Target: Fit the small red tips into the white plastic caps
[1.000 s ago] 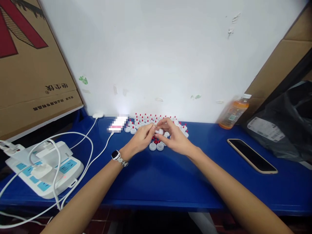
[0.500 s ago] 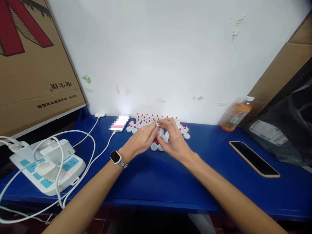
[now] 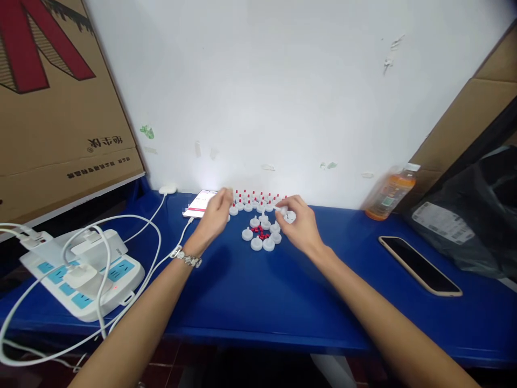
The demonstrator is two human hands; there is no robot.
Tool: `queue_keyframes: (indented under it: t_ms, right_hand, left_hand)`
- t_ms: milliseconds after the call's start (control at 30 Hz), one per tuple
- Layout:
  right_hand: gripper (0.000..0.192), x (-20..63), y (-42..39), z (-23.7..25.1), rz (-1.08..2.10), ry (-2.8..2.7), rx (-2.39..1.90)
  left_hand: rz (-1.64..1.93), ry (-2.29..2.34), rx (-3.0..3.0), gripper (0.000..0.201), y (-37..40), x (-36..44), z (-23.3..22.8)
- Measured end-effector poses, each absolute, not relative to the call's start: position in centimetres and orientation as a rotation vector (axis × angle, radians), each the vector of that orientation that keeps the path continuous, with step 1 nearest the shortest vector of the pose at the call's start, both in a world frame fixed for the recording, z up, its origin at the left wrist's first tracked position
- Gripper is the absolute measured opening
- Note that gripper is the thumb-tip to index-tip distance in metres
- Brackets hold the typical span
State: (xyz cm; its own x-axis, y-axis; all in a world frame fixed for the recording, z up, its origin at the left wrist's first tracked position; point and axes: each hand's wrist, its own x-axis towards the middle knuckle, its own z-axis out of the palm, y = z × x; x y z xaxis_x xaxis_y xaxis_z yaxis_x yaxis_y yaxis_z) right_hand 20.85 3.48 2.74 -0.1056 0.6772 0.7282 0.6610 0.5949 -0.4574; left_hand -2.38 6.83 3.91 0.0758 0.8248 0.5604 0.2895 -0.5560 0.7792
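A: Hands first. We have our left hand (image 3: 213, 215) raised over the left end of the cap rows, fingers curled loosely downward. We cannot tell whether those fingers grip anything; the fingertips are blurred.

B: Confirmed. We place our right hand (image 3: 301, 229) at the right end of the rows. Its thumb and forefinger pinch a small white cap (image 3: 283, 209), held just above the blue table (image 3: 258, 302).

A: Position of the parts, please.

B: We see assembled white caps with red tips (image 3: 254, 198) lined up in rows along the foot of the white wall (image 3: 262, 91), between our two hands. In front of them, a ring of plain white caps (image 3: 257, 243) surrounds a small heap of loose red tips (image 3: 260, 233). Both groups lie on the table, near our fingers.

A: Surroundings, left side?

B: We note a white power strip (image 3: 84, 280) with blue sockets, with white cables (image 3: 133, 226) looping from it. One cable runs to a lit phone (image 3: 198, 203) lying just beside our left hand. A cardboard box (image 3: 60, 91) leans against the wall.

A: Right side?

B: We note a dark phone (image 3: 420, 265) lying flat on the table, well apart from our right hand, an orange drink bottle (image 3: 390, 193) against the wall, and a black bag (image 3: 472, 215) with a label.
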Motion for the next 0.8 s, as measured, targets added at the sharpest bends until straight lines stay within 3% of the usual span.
queue_keyframes:
  t_ms: [167, 367, 533, 800]
  right_hand:
    - [0.014, 18.6, 6.5, 2.7, 0.103, -1.976, -1.118]
    - [0.01, 16.0, 9.3, 3.2, 0.021, -2.111, -1.175]
    - [0.011, 14.9, 10.0, 3.3, 0.215, -2.358, -1.233]
    - [0.016, 15.2, 9.2, 2.6, 0.103, -2.499, -1.326]
  left_hand:
    - [1.219, 1.108, 2.118, 0.031, 6.9, -2.5, 2.6]
    - [1.205, 1.152, 2.201, 0.023, 7.0, -4.0, 2.6]
    - [1.228, 1.203, 2.194, 0.019, 7.2, -4.8, 2.7]
    - [1.282, 1.203, 2.096, 0.018, 7.1, -4.3, 2.4]
